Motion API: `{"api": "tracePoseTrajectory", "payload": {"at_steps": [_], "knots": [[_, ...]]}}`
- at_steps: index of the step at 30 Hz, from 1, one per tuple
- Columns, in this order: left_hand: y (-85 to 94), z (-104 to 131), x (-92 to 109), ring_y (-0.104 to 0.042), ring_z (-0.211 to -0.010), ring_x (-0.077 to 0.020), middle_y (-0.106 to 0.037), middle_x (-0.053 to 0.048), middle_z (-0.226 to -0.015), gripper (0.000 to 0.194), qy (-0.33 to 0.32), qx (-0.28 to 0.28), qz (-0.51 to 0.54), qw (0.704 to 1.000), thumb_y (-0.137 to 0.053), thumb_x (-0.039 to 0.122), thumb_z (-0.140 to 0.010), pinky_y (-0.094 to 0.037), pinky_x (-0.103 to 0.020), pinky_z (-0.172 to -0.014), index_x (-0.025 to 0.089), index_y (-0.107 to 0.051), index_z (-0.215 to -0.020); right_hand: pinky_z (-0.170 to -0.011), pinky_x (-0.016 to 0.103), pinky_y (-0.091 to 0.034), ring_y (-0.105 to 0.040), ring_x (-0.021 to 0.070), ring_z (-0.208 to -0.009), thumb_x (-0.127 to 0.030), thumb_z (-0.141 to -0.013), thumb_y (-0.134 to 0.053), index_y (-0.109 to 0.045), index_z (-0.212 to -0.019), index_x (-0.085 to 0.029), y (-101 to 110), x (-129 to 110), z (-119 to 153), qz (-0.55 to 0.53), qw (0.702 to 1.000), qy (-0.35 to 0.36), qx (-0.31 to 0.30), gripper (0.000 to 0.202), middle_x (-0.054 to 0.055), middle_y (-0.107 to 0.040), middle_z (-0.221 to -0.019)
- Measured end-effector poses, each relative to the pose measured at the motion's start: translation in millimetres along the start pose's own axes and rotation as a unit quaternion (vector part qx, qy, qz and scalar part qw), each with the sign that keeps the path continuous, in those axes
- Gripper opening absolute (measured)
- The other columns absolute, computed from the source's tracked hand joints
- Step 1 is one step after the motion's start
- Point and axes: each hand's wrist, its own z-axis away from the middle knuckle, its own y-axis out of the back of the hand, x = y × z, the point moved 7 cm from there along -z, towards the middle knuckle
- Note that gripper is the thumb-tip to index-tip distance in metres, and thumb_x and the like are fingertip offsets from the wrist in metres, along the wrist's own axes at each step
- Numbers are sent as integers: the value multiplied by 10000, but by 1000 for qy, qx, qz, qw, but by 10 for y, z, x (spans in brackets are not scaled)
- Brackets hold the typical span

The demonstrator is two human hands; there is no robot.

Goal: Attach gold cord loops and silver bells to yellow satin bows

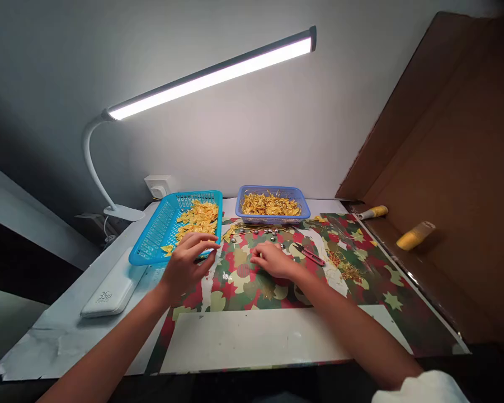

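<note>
My left hand (188, 259) is over the near right edge of a turquoise basket (153, 229), its fingers stretched out and apart with nothing visible between them. Inside that basket lies a heap of yellow-gold bows (199, 217). On the camouflage-patterned mat (235, 291), my right hand (272, 260) is closed, fingers curled and thumb against them; anything in its grasp is hidden. Several small silver bells (268, 231) lie just beyond it. Red-handled thread snips (310, 254) rest to its right.
A blue-violet basket (272, 219) of gold bows stands at the back. Gold wire scraps (346, 267) lie on the right of the mat. A white power bank (111, 288), a lit lamp (213, 75), thread cones (415, 236) and a cardboard wall (444, 145) surround the workspace.
</note>
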Motion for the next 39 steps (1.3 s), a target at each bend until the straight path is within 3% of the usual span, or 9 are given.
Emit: {"api": "tracePoseTrajectory", "payload": {"at_steps": [5,9,11,17,22,26,30,36,39], "knots": [[-355,39,-60,-641,-948,-221,-699,-76,-1012,192,144,-65,161,974,-566,329,-862,-517,-325,-794,197,-673,-950,-639,258,-367,-465,128,-680,-392,-909,-478,-530,-768,-189,328,-88,-21,-178,984,20,14,253,-12,-529,-745],[-739,-174,-11,-600,-1099,-260,-669,-83,-1190,335,191,-155,285,926,-590,407,-845,-464,-379,-940,223,-665,-1114,-645,257,-380,-479,134,-726,-586,-813,-557,-573,-816,-191,482,-182,-75,-288,957,32,31,395,0,-548,-798],[-919,-285,79,-571,-1148,-273,-653,-91,-1232,372,206,-197,387,877,-602,421,-837,-448,-387,-955,221,-666,-1144,-640,256,-386,-485,130,-715,-625,-763,-601,-599,-814,-188,519,-193,-97,-333,942,30,37,440,-2,-556,-778],[-1209,-402,226,-662,-852,-218,-743,-73,-779,352,205,-221,474,827,-619,486,-812,-482,-332,-853,161,-756,-822,-556,222,-389,-480,84,-627,-610,-664,-714,-620,-778,-177,557,-53,-100,-453,889,-1,67,458,2,-623,-805],[-1311,-183,205,-650,-777,-195,-722,-86,-730,395,244,-247,521,779,-648,510,-784,-479,-292,-772,148,-737,-653,-634,226,-486,-575,85,-641,-443,-563,-846,-534,-793,-214,498,107,-22,-533,838,-39,109,450,-30,-662,-754],[-1325,33,201,-634,-680,-180,-682,-64,-641,411,293,-278,547,733,-661,538,-763,-469,-272,-638,142,-756,-817,-681,240,-521,-630,96,-669,-334,-554,-865,-529,-865,-229,421,207,69,-566,810,-62,138,469,-37,-683,-752],[-1331,185,232,-640,-695,-173,-675,-48,-620,393,319,-311,563,696,-709,522,-726,-474,-276,-699,147,-756,-834,-697,240,-526,-644,96,-683,-287,-533,-864,-536,-886,-232,360,273,159,-581,794,-70,165,485,-56,-669,-733],[-1302,216,313,-658,-825,-203,-752,-88,-849,330,328,-381,547,670,-759,411,-711,-470,-281,-746,148,-762,-910,-670,254,-505,-625,102,-645,-272,-549,-852,-546,-884,-223,335,272,257,-572,800,-58,170,457,-58,-664,-694],[-1313,74,313,-627,-869,-183,-734,-66,-1012,323,339,-336,538,695,-787,336,-687,-453,-236,-678,181,-744,-968,-673,269,-493,-624,114,-662,-278,-595,-828,-550,-917,-228,365,251,281,-541,824,-23,166,428,-52,-674,-713]]}}
